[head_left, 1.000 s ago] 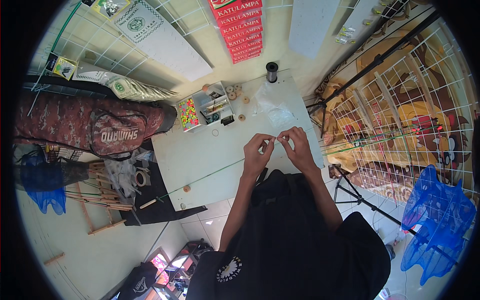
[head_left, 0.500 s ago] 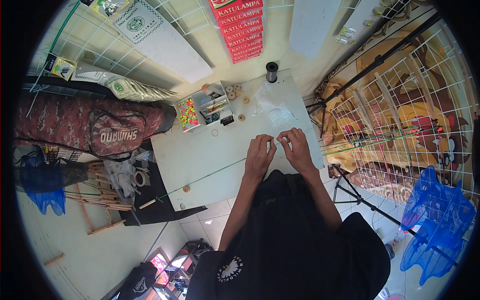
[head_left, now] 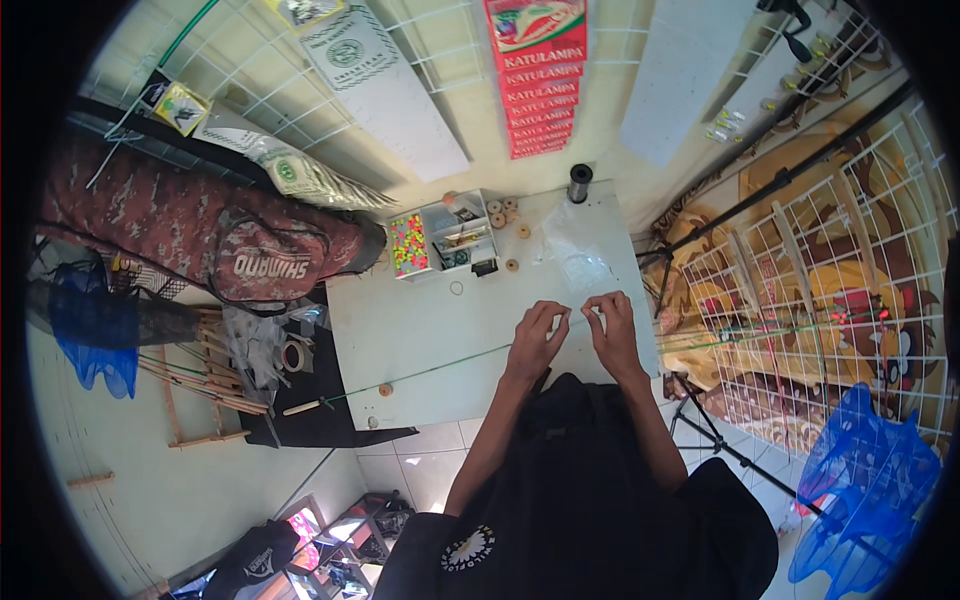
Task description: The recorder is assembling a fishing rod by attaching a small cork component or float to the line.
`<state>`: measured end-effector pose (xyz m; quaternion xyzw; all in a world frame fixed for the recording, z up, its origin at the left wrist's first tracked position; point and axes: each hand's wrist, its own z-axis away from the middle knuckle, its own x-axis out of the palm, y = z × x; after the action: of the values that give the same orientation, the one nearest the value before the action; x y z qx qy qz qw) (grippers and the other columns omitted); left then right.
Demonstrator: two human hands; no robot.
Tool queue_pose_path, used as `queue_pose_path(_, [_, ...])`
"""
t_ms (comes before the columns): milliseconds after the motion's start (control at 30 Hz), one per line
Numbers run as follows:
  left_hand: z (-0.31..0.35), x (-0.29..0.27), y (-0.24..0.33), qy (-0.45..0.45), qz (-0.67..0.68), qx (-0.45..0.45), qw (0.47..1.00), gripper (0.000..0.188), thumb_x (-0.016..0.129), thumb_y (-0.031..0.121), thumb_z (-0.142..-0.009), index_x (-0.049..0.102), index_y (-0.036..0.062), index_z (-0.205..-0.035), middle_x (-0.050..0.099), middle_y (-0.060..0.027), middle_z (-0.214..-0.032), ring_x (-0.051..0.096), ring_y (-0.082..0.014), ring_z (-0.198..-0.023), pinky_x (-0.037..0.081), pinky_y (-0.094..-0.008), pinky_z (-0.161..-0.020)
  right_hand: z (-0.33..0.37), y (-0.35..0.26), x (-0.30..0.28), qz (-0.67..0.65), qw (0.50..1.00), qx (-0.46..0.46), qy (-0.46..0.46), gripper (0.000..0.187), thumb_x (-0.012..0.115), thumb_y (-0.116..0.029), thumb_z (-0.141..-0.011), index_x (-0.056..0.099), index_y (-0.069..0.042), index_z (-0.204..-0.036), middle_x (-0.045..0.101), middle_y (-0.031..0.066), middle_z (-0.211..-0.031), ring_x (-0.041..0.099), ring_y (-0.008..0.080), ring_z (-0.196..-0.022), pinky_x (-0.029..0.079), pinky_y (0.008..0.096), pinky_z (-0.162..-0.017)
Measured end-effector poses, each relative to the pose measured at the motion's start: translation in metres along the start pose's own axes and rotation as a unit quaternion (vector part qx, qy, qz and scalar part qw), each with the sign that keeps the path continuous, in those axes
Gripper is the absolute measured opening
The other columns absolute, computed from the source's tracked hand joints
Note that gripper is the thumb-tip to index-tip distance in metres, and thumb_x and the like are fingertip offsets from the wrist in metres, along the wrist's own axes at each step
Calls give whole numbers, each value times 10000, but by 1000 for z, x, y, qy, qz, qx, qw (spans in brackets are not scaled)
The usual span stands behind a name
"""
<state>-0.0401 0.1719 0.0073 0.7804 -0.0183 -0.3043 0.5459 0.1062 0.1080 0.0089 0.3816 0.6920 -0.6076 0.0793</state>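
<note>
My left hand (head_left: 537,340) and my right hand (head_left: 612,330) are held close together over the right part of the pale table (head_left: 400,330). Thumb and forefinger of each are pinched, with a narrow gap between the two hands. Whatever the fingertips hold is too fine to make out. A thin green fishing rod (head_left: 440,368) with a light wooden handle (head_left: 302,408) runs across the table, passes by my hands and continues beyond the right edge. Whether the fingers touch it, I cannot tell.
Behind my hands are a clear plastic bag (head_left: 580,265), a dark spool of line (head_left: 579,185), several cork-coloured discs (head_left: 496,207) and a white compartment box (head_left: 465,268) with bright beads (head_left: 409,247). A camouflage rod bag (head_left: 270,250) hangs left; a white wire rack (head_left: 800,270) stands right.
The whole view has shifted, so the table and hands sit lower and further right in the picture. Both hands keep nearly the same pinched pose, close together.
</note>
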Motion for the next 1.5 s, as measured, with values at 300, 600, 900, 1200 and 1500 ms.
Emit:
queue_pose_path(300, [-35,-96,-106,251,-123,-108,954,87,654,82,-881,657,32,-953,676,-117,-984,652,-239,-730,523,-345,-607,-4,4,-4,-35,996,83,-26,88,580,-90,-921,572,-12,-959,557,102,-906,505,260,-847,416,374,-783])
queue_pose_path(600, [-82,-157,-176,262,-322,-301,858,108,654,249,-841,698,172,-903,716,-78,-872,689,-319,-819,541,-450,-703,-17,4,-5,-15,997,67,-30,64,597,-78,-901,578,-30,-938,538,95,-883,493,251,-830,402,379,-789])
queue_pose_path(900, [-109,-157,-212,192,-352,-337,852,181,631,276,-848,713,190,-985,697,-99,-969,688,-334,-852,545,-466,-714,-14,15,-10,34,996,81,-5,53,606,-114,-901,593,-75,-935,534,64,-864,488,237,-842,357,374,-801])
queue_pose_path(1200, [-110,-144,-213,200,-342,-341,853,149,626,279,-863,688,167,-940,671,-87,-987,686,-323,-843,546,-470,-709,-15,20,-17,37,997,73,12,58,614,-119,-901,588,-75,-930,527,63,-839,483,234,-820,355,380,-768])
queue_pose_path(1500, [-112,-151,-219,193,-366,-328,849,210,674,267,-847,628,136,-1005,675,-99,-996,685,-326,-855,541,-482,-709,-16,12,-19,43,997,59,27,80,604,-136,-914,593,-56,-910,539,72,-825,467,238,-788,363,372,-775])
